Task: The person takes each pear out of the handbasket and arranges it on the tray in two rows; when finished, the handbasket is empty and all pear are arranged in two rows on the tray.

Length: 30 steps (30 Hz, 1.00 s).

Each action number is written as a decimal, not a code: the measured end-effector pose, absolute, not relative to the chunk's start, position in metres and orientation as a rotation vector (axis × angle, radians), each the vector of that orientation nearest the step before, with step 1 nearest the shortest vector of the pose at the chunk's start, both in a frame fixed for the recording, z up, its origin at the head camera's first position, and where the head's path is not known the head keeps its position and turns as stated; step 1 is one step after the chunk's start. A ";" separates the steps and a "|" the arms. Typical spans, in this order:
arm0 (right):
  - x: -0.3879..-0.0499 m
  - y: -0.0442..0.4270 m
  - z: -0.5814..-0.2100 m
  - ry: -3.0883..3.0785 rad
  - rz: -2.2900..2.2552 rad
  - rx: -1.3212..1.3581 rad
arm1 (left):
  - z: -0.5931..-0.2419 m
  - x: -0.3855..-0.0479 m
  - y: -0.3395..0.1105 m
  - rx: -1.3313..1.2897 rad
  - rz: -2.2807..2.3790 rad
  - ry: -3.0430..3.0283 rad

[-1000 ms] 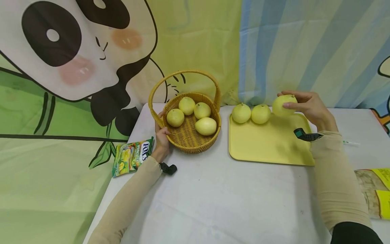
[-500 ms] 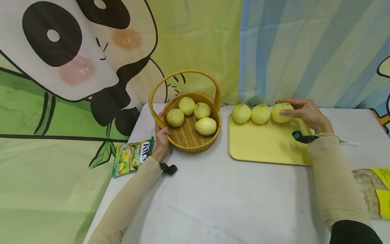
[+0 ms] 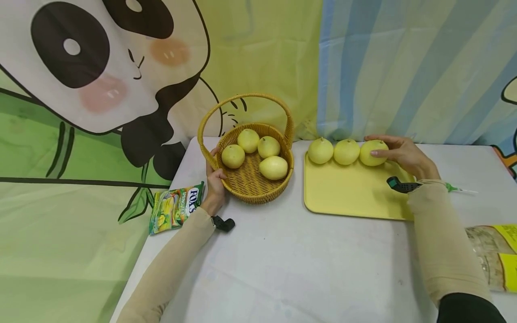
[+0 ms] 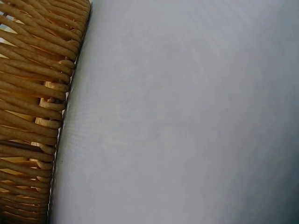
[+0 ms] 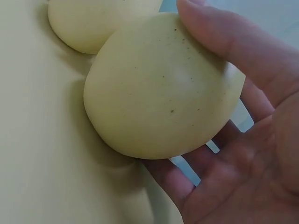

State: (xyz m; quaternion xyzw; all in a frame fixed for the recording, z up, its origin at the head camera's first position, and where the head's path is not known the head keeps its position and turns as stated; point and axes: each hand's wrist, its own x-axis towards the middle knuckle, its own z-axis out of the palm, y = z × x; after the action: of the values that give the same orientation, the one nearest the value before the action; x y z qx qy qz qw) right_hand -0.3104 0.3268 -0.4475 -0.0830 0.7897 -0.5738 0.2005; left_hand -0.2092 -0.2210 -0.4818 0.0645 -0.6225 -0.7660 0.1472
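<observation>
Gripping the rightmost fruit (image 3: 372, 154) of a short row, the right hand (image 3: 408, 156) is partly curled, thumb on the near side and fingers round the far side; the fruit sits at the far edge of a yellow tray (image 3: 351, 193), just beside two similar fruits (image 3: 346, 152); its stem end points upward, tipped slightly right, and its shape is so nearly round that a long axis is hard to tell; the other two also have their stems up.

The left hand (image 3: 215, 188) grips the left side of a wicker basket (image 3: 254, 193), its thumb at the rim; its other fingers are partly hidden, so how tightly they close cannot be told; inside lie four more fruits (image 3: 273, 168), the nearest one oblong, its long axis roughly left to right.

The tray's long side also runs left to right on a white table (image 3: 303, 260); a bag of sweets (image 3: 175, 207) lies at the left, clear containers (image 3: 490, 258) with yellow labels at the right; behind hangs printed cloth (image 3: 266, 49), with a cartoon panda at left and blue stripes at right.
</observation>
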 end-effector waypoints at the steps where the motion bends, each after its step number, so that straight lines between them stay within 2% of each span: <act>1: -0.310 0.327 -0.448 2.191 -1.615 -0.236 | -0.482 -0.209 -0.221 0.186 -2.202 -1.792; 10: -0.309 0.331 -0.442 2.145 -1.603 -0.269 | -0.483 -0.210 -0.221 0.181 -2.205 -1.800; 18: -0.303 0.329 -0.406 2.336 -1.483 -0.403 | -0.482 -0.209 -0.221 0.192 -2.195 -1.810; 23: -0.298 0.311 -0.376 2.336 -1.588 -0.549 | -0.483 -0.209 -0.221 0.213 -2.202 -1.828; 30: -0.294 0.259 -0.353 2.113 -1.610 -0.897 | -0.484 -0.209 -0.221 0.207 -2.187 -1.825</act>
State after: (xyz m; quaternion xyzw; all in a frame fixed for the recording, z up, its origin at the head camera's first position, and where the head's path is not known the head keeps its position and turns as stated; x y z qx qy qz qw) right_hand -0.2940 0.2589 -0.3530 -0.3152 0.7429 -0.5661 0.1680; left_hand -0.2095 -0.2212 -0.4837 0.0718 -0.6325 -0.7580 0.1422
